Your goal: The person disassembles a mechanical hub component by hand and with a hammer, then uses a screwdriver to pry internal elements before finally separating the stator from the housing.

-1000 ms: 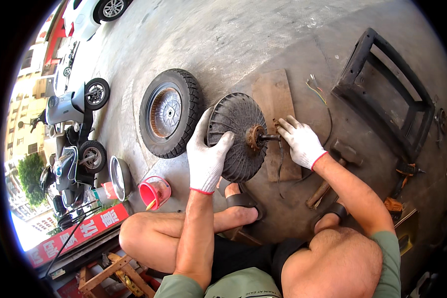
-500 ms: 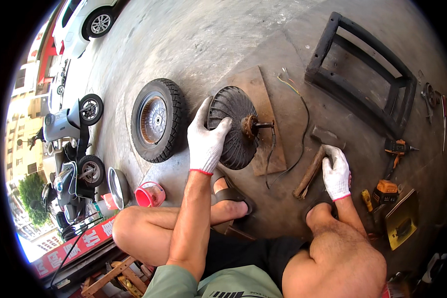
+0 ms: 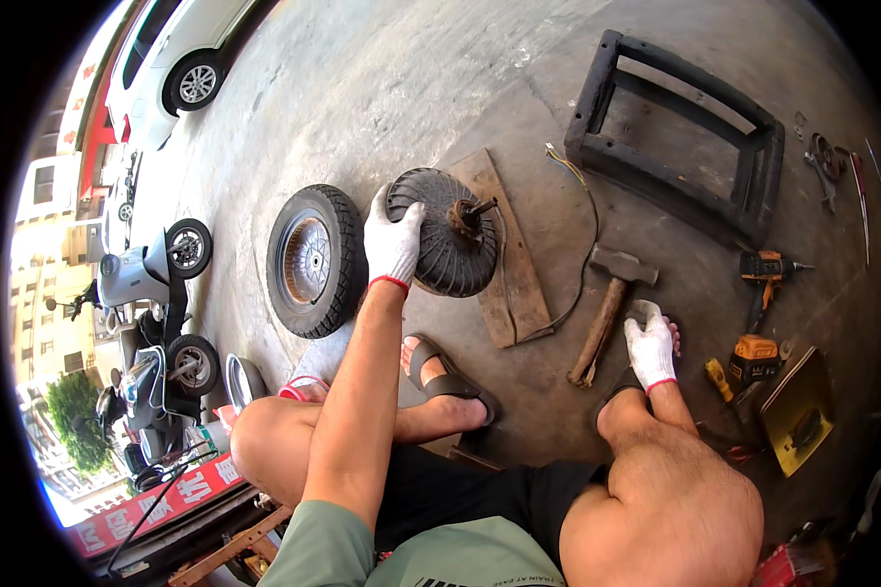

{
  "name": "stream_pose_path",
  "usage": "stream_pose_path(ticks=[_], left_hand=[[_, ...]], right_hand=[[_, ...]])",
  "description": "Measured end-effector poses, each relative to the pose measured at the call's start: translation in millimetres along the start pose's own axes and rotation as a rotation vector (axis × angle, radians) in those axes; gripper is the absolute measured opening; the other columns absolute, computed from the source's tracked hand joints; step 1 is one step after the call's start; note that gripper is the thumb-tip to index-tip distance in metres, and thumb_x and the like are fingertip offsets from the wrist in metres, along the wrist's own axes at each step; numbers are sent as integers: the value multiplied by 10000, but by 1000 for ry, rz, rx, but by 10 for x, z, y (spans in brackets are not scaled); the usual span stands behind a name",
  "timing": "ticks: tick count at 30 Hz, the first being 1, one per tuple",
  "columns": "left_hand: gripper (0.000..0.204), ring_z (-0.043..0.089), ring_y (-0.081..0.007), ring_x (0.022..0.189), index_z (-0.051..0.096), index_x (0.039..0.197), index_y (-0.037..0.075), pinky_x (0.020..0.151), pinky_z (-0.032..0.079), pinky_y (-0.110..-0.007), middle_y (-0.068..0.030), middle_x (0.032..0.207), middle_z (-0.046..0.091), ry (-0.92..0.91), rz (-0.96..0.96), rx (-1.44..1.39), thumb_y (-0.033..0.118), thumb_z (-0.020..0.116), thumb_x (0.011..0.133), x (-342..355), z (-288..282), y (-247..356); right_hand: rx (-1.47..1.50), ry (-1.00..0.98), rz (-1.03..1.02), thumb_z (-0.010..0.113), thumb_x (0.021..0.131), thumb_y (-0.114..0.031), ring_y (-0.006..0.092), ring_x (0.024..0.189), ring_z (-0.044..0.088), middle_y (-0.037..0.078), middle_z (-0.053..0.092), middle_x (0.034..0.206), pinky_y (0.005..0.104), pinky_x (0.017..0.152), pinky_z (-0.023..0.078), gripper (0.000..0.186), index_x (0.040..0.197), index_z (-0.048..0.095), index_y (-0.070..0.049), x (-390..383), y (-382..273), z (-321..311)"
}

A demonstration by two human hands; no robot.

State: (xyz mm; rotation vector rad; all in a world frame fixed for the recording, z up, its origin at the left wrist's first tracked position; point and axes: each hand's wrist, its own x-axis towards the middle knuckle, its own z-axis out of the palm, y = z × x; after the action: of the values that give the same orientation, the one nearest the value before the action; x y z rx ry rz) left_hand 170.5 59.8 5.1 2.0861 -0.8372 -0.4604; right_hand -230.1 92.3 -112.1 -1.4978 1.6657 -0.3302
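Note:
My left hand (image 3: 394, 238), in a white glove with a red cuff, grips the rim of a dark, ribbed, round hub motor (image 3: 457, 256). Its rusty centre and axle stub face right, and a cable hangs from the axle. The motor is tilted over a wooden board (image 3: 519, 279). My right hand (image 3: 650, 339), gloved alike, hangs by my right foot with fingers loosely bent and nothing visible in them. A hammer (image 3: 600, 328) with a wooden handle lies just left of that hand, apart from it.
A tyred wheel (image 3: 345, 259) stands left of the motor. A black frame (image 3: 582, 147) lies at the far right. Nearer are a cordless drill (image 3: 762, 274), a screwdriver (image 3: 719, 380) and a yellow plate (image 3: 801, 430). Scooters (image 3: 137, 279) and a white car (image 3: 171, 59) are parked at left.
The hub motor in my left hand has turned, its ribbed face now showing more fully. My right hand has come away from the hammer, which lies on the floor. The whole view has shifted somewhat.

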Motion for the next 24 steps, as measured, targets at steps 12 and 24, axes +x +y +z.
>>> stream_pose_path(ticks=[12, 24], left_hand=[[664, 667, -336, 1205, 562, 1423, 6, 1056, 493, -387, -242, 1297, 681, -4, -2, 205, 275, 761, 850, 96, 66, 32], [704, 640, -361, 1244, 528, 1436, -16, 1067, 485, -400, -270, 1319, 658, -107, 133, 486, 334, 752, 868, 92, 235, 449]], right_hand=[[-96, -242, 140, 721, 872, -447, 490, 1101, 660, 386, 671, 1117, 494, 958, 525, 687, 1204, 481, 105, 225, -117, 334], [928, -313, 374, 755, 829, -257, 224, 852, 639, 131, 641, 968, 373, 739, 515, 501, 1174, 570, 55, 403, -281, 465]])
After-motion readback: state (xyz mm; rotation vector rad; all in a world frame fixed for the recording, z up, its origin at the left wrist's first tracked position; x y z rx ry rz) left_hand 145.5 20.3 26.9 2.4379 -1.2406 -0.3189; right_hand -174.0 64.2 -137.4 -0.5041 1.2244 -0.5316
